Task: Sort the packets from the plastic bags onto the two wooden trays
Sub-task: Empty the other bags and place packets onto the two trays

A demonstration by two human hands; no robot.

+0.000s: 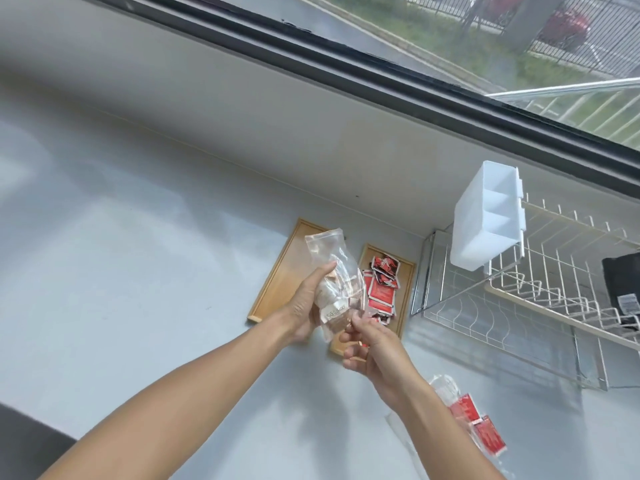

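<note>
Upright, zip end up: plastic bag [341, 282] clasped in left hand [308, 306], right hand [372, 351] pinching its bottom.

Both bare forearms reach forward from the lower edge of the view, converging. The left hand [304, 306] is raised, palm turned rightward, fingers curled in a grip. The right hand [372, 351] sits just below it, fingertips apparently pinching.
</note>
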